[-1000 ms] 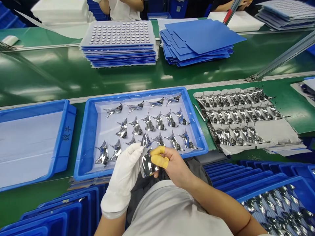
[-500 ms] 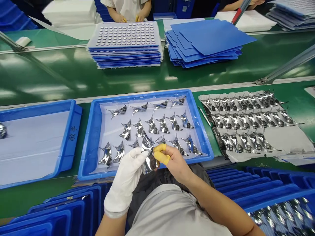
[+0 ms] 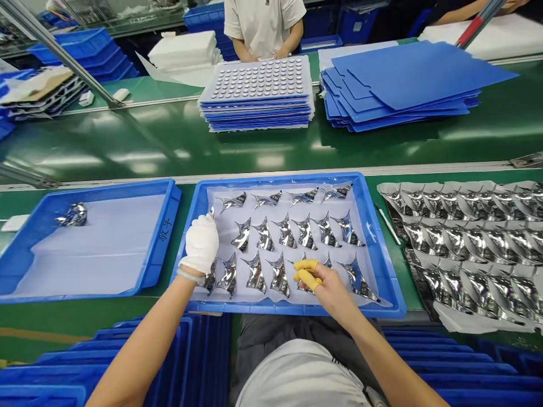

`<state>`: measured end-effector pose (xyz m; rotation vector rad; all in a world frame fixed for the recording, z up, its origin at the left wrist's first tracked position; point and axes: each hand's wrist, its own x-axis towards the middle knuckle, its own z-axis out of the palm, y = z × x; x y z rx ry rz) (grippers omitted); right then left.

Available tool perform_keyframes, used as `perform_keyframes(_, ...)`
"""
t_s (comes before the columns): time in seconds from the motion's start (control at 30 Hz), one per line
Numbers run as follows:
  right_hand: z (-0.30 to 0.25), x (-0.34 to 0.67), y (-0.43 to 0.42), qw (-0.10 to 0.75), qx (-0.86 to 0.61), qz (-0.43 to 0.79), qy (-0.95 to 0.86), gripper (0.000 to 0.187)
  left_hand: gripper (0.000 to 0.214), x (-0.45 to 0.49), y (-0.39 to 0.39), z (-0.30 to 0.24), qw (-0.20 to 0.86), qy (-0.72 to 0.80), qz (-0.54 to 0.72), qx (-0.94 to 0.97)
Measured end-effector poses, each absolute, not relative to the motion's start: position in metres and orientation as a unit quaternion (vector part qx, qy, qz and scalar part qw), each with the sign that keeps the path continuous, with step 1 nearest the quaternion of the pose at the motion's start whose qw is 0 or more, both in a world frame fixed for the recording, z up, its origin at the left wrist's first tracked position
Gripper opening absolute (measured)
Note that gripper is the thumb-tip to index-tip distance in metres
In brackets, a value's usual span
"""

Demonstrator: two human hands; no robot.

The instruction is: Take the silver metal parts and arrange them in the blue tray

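A blue tray point(image 3: 384, 271) lined with white paper holds three rows of silver foil pieces point(image 3: 305, 232). My left hand point(image 3: 201, 244), in a white glove, is curled over the left end of the middle row, with the tip of a foil piece point(image 3: 211, 211) showing at its fingers. My right hand point(image 3: 324, 282), bare with yellow finger cots on thumb and forefinger, pinches a foil piece point(image 3: 302, 286) in the near row. Both hands are inside the tray, about a hand's width apart.
A second blue tray point(image 3: 165, 232) to the left holds one foil piece point(image 3: 74, 213). Paper sheets with rows of foil pieces point(image 3: 466, 237) lie to the right, beside a thin white stick point(image 3: 387, 223). Stacks of blue sheets point(image 3: 407, 85) sit on the green conveyor point(image 3: 127, 147). A person point(image 3: 263, 25) stands opposite. Stacked blue trays point(image 3: 203, 362) are at my knees.
My hands, which held one foil piece together near my lap, have parted and moved forward into the tray. The view has shifted, so the tray now sits further right.
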<state>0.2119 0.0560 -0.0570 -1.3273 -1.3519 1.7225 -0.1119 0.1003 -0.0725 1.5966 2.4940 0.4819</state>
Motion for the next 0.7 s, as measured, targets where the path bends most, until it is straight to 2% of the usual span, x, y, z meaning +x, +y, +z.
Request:
perform_keyframes(0.33, -0.059, 0.212, 0.052, 0.253, -0.503, 0.629, -0.537, 0.027, 0.033, -0.098, 0.11, -0.095, 0.03, 0.793, 0.015, 0.608)
perform_keyframes(0.43, -0.054, 0.206, 0.048, 0.244, -0.494, 0.622, -0.557, 0.027, 0.036, -0.083, 0.121, -0.101, 0.051, 0.757, -0.004, 0.651)
perform_keyframes(0.7, -0.056, 0.2, 0.037, 0.243, -0.48, 0.619, -0.572, 0.022, 0.025, -0.089, 0.131, -0.102, 0.085, 0.726, 0.013, 0.682)
